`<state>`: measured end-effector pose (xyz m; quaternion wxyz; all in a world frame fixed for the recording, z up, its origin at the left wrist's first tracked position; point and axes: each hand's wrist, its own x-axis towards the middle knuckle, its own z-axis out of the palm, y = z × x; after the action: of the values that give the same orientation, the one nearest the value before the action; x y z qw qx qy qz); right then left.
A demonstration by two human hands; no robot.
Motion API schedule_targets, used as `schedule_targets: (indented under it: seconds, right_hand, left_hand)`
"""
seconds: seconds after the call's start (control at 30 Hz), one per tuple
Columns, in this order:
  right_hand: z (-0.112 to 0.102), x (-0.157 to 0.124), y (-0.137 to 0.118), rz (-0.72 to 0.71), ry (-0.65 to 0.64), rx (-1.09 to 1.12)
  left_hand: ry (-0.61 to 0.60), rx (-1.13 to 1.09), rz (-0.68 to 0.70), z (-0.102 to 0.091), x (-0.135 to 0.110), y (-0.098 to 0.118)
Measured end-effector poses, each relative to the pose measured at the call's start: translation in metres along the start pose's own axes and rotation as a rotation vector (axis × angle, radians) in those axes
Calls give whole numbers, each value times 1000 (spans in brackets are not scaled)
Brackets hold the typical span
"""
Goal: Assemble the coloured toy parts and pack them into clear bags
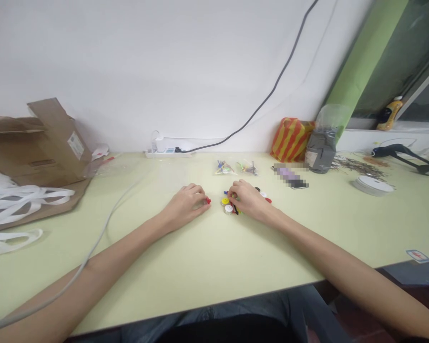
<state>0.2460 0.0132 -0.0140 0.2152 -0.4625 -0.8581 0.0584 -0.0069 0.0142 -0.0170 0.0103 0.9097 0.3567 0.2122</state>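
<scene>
Between the thumb and fingers of my left hand [187, 206] is a small red piece [208, 201], too small to name more closely. My right hand [249, 200] is closed over a group of small coloured pieces on the table, its fingertips pinched; what they hold, if anything, is hidden. Around those fingers lie a yellow round piece [225, 202], a white round piece [229, 209] and bits of blue, black, red and green. Beyond the hands are two clear bags of coloured pieces [224, 167].
A power strip [168, 153] with a dark cable stands against the wall. To the left are a cardboard box [39, 157] and white straps [25, 205]; a grey cable [107, 224] crosses my left arm. A striped bag [289, 140], a blurred-out item [289, 176] and a white roll [373, 185] lie right.
</scene>
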Motion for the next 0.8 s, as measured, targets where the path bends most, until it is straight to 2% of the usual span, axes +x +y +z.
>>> schedule_targets:
  seconds: [0.2, 0.43, 0.53, 0.67, 0.8]
  right_hand:
    - [-2, 0, -2, -56, 92, 79]
    - [-5, 1, -3, -196, 319, 140]
    - [-10, -2, -11, -232, 302, 267]
    - [-12, -6, -22, -115, 220, 371]
    - [-7, -7, -33, -87, 170, 477]
  left_hand:
    - [13, -20, 1, 0, 0, 0]
    - [61, 14, -14, -2, 2, 7]
    - [111, -21, -46, -2, 3, 13]
    - [157, -159, -116, -2, 3, 21]
    - [177, -326, -208, -1, 1, 25]
